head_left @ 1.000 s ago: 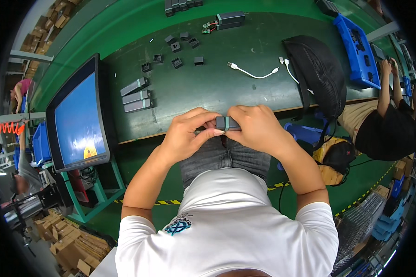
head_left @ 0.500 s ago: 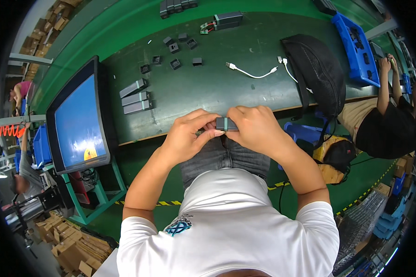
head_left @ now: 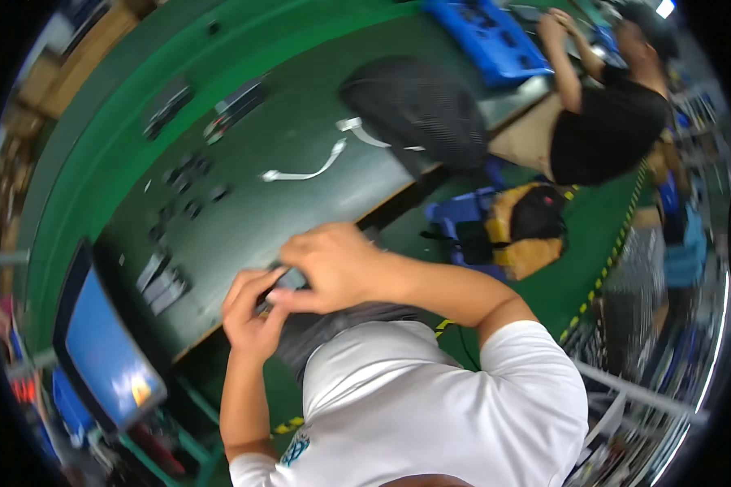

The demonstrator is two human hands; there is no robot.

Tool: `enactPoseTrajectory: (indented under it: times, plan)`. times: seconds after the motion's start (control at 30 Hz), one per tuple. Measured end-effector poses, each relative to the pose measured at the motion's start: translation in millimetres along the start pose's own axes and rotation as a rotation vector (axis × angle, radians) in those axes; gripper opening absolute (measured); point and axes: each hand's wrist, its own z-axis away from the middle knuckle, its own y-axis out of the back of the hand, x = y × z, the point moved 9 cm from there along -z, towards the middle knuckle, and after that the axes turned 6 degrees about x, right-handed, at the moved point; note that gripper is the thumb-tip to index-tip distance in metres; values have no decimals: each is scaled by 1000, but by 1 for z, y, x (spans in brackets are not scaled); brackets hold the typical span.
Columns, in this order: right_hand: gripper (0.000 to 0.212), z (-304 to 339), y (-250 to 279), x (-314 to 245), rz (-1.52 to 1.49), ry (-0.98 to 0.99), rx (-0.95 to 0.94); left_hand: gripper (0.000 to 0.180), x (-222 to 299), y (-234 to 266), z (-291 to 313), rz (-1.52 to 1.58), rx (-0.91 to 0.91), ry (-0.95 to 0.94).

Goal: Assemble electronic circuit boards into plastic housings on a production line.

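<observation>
A dark grey box-shaped case is held between my two hands over the table's near edge, partly hidden by the fingers. My right hand closes around its right side, thumb below. At the case's other end, the bent fingers and thumb of my left hand grip it. Motion blurs the picture, so finer detail of the case is lost. Left of my hands on the dark green table lie several similar grey cases. Small black square pieces are scattered beyond them.
A white cable and a black bag lie on the table. A blue crate stands at the far right, near a co-worker in black. On the left is a monitor. A case with exposed wires lies farther back.
My view has swung to the right, so the table and monitor appear tilted and shifted left. Both hands still hold the case, now lower and farther left in view.
</observation>
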Motion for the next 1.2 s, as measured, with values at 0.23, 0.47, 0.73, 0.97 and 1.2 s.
enactPoseTrajectory:
  times: [0.23, 0.47, 0.73, 0.97, 1.2]
  plan:
    - [39, 16, 6, -18, -152, 122, 310, 89, -59, -49, 55, 799, 61, 600]
    - [52, 13, -6, -32, -72, 153, 377, 91, -53, -59, 70, 1040, 140, 558]
    - [39, 12, -3, -42, -90, 180, 396, 77, -36, -51, 64, 1001, 195, 509]
    - [59, -4, 1, -27, 15, 5, 280, 55, -59, -53, 51, 1106, 271, 746]
    - [57, -12, 0, -26, 135, 46, 301, 83, -42, -74, 28, 1443, 57, 692]
